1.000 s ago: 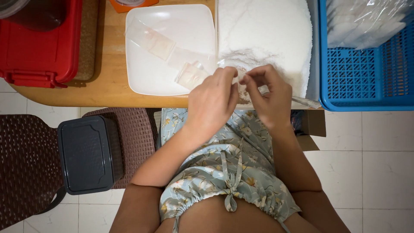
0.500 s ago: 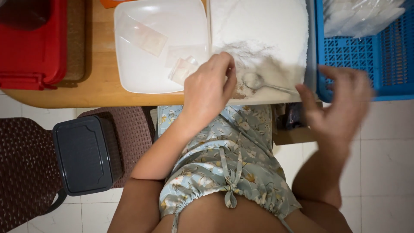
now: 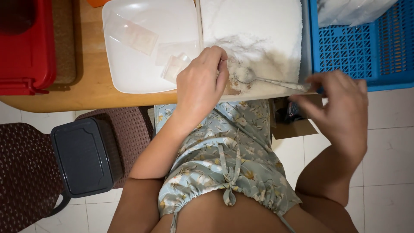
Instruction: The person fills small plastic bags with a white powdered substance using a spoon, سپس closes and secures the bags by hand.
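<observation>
My left hand [image 3: 200,84] rests on the near edge of a tray of white grains [image 3: 258,30], fingers curled tight on a small clear bag that is mostly hidden under them. A metal spoon [image 3: 267,80] lies in the grains, its bowl beside my left fingertips and its handle pointing right. My right hand [image 3: 340,103] is at the tip of that handle, thumb and forefinger apart on either side of it. A brownish patch shows in the grains by the spoon's bowl.
A white square plate [image 3: 129,64] with small clear bags [image 3: 133,36] sits left of the tray on the wooden table [image 3: 86,92]. A blue basket [image 3: 366,47] of plastic bags stands right, a red box [image 3: 26,47] far left. A black lidded box [image 3: 82,155] rests on a brown chair.
A second ago both hands worked together at the tray's edge. My right hand swung out to the right and has come back to the spoon's handle; my left hand stayed put.
</observation>
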